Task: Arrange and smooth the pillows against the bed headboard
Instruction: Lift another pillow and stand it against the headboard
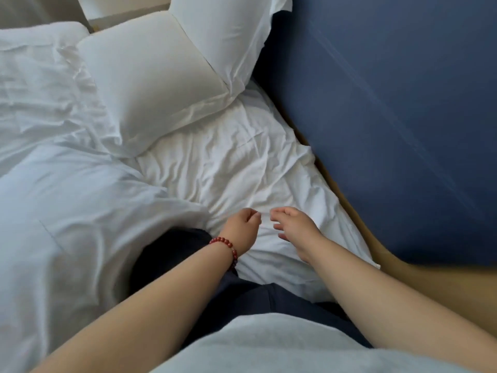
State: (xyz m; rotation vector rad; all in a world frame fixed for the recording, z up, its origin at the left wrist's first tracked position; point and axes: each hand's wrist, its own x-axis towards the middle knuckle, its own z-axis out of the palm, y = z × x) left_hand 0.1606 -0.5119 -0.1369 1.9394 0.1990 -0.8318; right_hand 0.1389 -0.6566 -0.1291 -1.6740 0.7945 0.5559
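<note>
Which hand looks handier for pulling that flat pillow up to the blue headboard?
Probably the left hand: it hovers on the side where the flat pillow lies, though both are empty and far off. The right hand sits nearer the headboard.

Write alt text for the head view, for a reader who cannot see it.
Two bare hands, left hand and right hand, hover empty over a wrinkled white sheet. Beyond them, two white pillows lie by a blue headboard, with a rumpled duvet to the left.
</note>
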